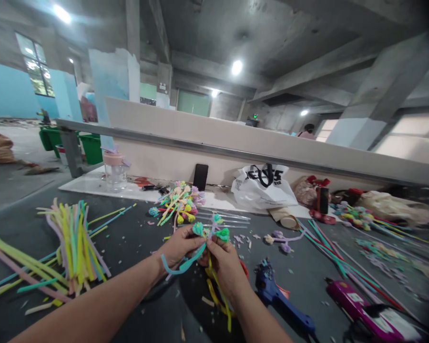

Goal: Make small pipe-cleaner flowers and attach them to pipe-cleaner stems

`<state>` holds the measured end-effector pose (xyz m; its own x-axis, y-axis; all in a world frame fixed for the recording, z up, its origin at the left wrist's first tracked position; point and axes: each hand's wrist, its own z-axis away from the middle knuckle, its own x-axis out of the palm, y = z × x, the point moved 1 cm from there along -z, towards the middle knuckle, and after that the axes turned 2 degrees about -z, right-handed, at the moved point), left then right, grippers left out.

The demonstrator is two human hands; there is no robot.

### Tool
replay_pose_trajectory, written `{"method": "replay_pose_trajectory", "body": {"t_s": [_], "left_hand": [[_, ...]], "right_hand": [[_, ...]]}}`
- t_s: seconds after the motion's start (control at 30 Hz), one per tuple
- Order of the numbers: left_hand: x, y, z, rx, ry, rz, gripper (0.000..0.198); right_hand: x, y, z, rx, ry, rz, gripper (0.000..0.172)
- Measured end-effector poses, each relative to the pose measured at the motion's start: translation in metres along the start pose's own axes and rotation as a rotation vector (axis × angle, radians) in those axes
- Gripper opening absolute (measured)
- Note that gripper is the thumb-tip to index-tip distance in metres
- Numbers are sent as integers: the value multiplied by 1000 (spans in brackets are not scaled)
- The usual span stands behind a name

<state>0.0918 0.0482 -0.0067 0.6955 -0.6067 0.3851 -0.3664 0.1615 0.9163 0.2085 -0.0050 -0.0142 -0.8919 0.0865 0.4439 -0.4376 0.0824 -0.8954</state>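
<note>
My left hand [183, 245] is closed around a pipe-cleaner flower with a green head and a light blue stem that curls out below the fingers. Close beside it, my right hand [223, 264] pinches the same small bunch, whose green flower head [222, 234] shows above the thumb. A yellow stem [224, 297] hangs below the right hand. Between the hands a lilac stem rises to another green head [218, 219]. Which stem sits in which fingers is partly hidden. Under my hands lies a yellow-and-red handled tool [214, 295], mostly covered.
Loose pipe cleaners [75, 243] lie left; finished flowers [182, 200] are piled behind my hands. A blue glue gun [282, 300] and a magenta device [368, 309] lie right. A jar [115, 171], phone [200, 177] and white bag [264, 186] stand along the back.
</note>
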Motion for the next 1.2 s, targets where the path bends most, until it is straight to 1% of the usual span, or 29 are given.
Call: {"method": "replay_pose_trajectory", "body": {"t_s": [0.27, 0.47, 0.6, 0.83, 0.97, 1.2], "left_hand": [[8, 1, 4, 34, 21, 48, 36], [4, -4, 2, 28, 26, 41, 33], [2, -7, 1, 30, 5, 37, 33], [-2, -9, 0, 47, 58, 24, 29], [-4, -7, 1, 54, 63, 15, 28], [-3, -6, 2, 59, 40, 2, 34]], "right_hand": [[3, -6, 4, -57, 60, 96, 21], [5, -6, 5, -116, 140, 164, 23], [4, -6, 4, -126, 123, 202, 21], [1, -9, 2, -77, 89, 234, 21], [3, -8, 1, -68, 61, 222, 25], [0, -10, -1, -104, 54, 222, 25]]}}
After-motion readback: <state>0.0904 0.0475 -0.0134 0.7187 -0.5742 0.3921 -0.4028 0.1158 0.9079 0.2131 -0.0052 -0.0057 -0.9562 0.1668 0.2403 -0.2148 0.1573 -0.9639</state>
